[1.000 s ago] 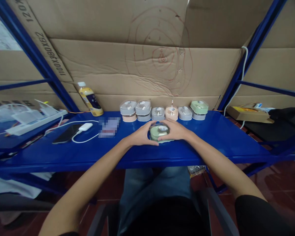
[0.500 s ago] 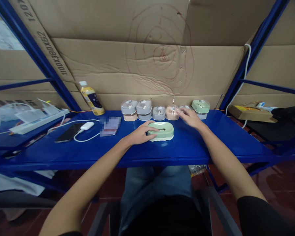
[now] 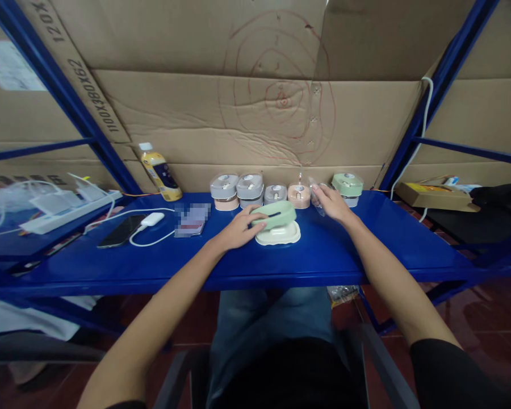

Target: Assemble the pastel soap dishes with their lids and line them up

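Note:
My left hand [image 3: 243, 227] grips the left end of a green oval cover [image 3: 281, 215] with a dark slot in its top. The cover is tilted, raised above a cream-white base [image 3: 281, 234] that rests on the blue table. Farther right, my right hand [image 3: 329, 201] has its fingers closed on a clear plastic piece [image 3: 316, 196], beside the pink box [image 3: 298, 195]. A grey box [image 3: 276, 195] stands left of the pink one, and a green-topped box [image 3: 348, 186] stands behind my right hand.
Two stacked grey-lidded boxes [image 3: 250, 187] stand along the back of the blue table [image 3: 323, 261]. To the left are a yellow bottle [image 3: 164, 176], a phone [image 3: 121, 231] with a white cable, and a blurred-out flat item [image 3: 191, 220]. An open cardboard box [image 3: 436, 197] lies at right.
The green cover has come up off its white base in my left hand and tilted. My right hand has drawn the clear plastic piece up from the row of boxes.

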